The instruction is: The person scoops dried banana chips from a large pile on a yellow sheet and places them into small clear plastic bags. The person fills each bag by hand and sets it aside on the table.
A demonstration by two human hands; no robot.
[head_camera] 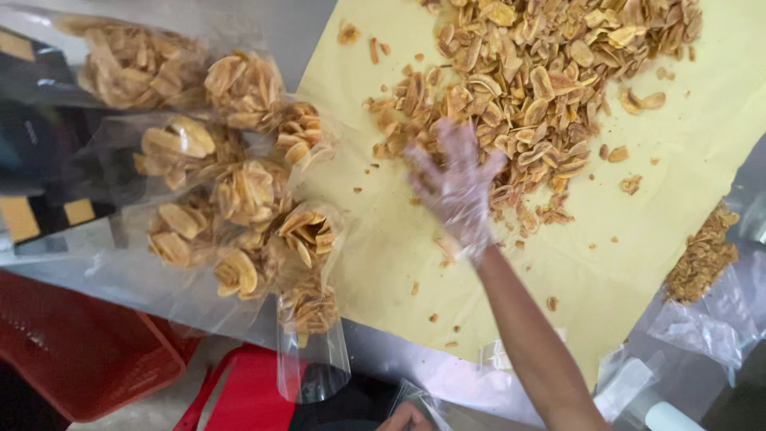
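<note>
Reaching out over the yellow paper [383, 239], our right hand [459, 187] wore a thin clear glove, its fingers spread wide and gripping nothing, the fingertips touching the near edge of the chips [527, 80]. We judged the open hand was placed to rake or scoop from the heap, not to pinch a single piece. Our left hand [407, 417] showed only as a sliver at the bottom edge, below the right forearm; we could not tell whether it was open or closed, though it sat just beside a clear empty bag [315, 363], possibly steadying it.

One broad heap of fried chips lay beyond and to the right of the right hand, heaped on the paper, which probably served to keep them off the steel table [303, 24]. Loose crumbs trailed from it toward the wrist. Left of the hand, filled bags [239, 199] lay stacked on their sides, mouths open toward us and unsealed; we counted about nine, though overlapping plastic made the count uncertain. They seemed set aside there to keep the working area free.

Far right of the forearm sat one smaller pile of darker crumbs [704, 255], kept apart from the whole chips, and more crumpled plastic [702, 327]. Below the bags, left of the left hand, stood one red crate [80, 351].
</note>
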